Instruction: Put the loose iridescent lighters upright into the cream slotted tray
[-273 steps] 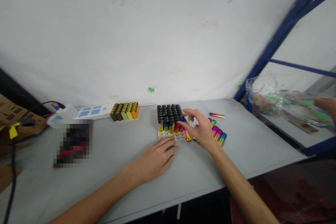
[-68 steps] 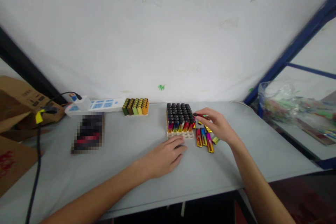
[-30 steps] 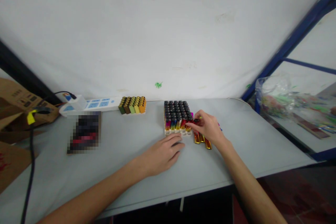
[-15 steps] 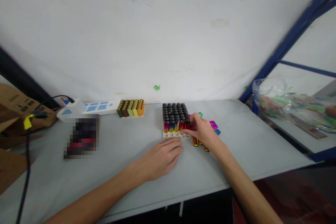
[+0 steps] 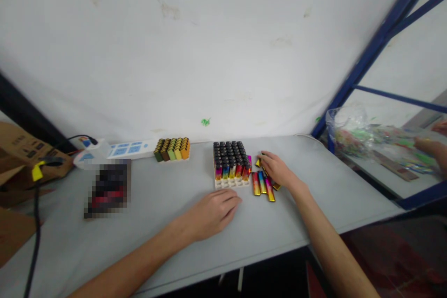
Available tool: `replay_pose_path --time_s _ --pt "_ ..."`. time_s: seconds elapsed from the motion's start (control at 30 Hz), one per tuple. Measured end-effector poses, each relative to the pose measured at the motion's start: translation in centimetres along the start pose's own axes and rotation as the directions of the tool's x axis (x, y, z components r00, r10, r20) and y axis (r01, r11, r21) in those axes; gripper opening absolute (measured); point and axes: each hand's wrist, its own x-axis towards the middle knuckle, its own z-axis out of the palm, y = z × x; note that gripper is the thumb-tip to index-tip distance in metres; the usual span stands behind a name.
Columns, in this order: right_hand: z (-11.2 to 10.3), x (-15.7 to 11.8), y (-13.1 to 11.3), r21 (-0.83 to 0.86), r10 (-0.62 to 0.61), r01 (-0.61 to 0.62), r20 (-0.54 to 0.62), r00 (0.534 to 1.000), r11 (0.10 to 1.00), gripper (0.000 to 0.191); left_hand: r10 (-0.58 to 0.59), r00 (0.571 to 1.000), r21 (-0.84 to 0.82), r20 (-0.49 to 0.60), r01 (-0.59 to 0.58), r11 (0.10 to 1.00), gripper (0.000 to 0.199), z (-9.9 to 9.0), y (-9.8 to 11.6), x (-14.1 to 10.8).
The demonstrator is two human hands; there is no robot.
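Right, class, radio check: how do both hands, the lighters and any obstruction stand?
Left hand on table, near white tray. Right hand at loose lighters, grip unclear. Upright lighters in tray, near edge showing. Right hand partly hides loose lighters.

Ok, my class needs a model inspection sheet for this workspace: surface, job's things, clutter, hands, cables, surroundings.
Surface: grey table.
Job's things: black-topped lighters upright in a white tray, front holes showing; loose lighters to its right.
Clutter: second tray of green-to-orange lighters; pixelated dark item; cardboard at left.
Hands: left hand near the tray's front; right hand, fingers at the loose lighters, grip unclear.
Cables: black cable, yellow tag; white power strip.
Surroundings: scuffed white wall; blue frame; plastic bag; apparently another person's hand, far right.
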Motion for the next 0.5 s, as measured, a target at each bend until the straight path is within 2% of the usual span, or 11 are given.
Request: replay_pose_path --time_s 0.13,0.3,0.37,0.5 --pt "-1.1 0.4 0.7 0.024 0.075 -0.075 0.014 0.997 0.997 0.03 -0.001 1.0 0.012 0.017 0.0 1.0 0.025 -0.1 -0.1 0.0" --pt "-2.0 0.5 1.4 0.186 0.19 -0.208 0.109 0.976 0.96 0.018 0.01 0.999 0.034 0.034 -0.011 0.999 0.022 -0.1 -0.1 0.1" --pt "-1.9 0.5 1.3 0.192 0.201 -0.223 0.124 0.972 0.956 0.018 0.006 0.999 0.037 0.044 -0.008 0.999 0.022 -0.1 -0.1 0.1" --pt "-1.6 0.5 0.9 0.124 0.196 -0.203 0.065 0.978 0.971 0.013 0.006 0.999 0.037 0.052 -0.008 0.999 0.022 -0.1 0.0 0.2"
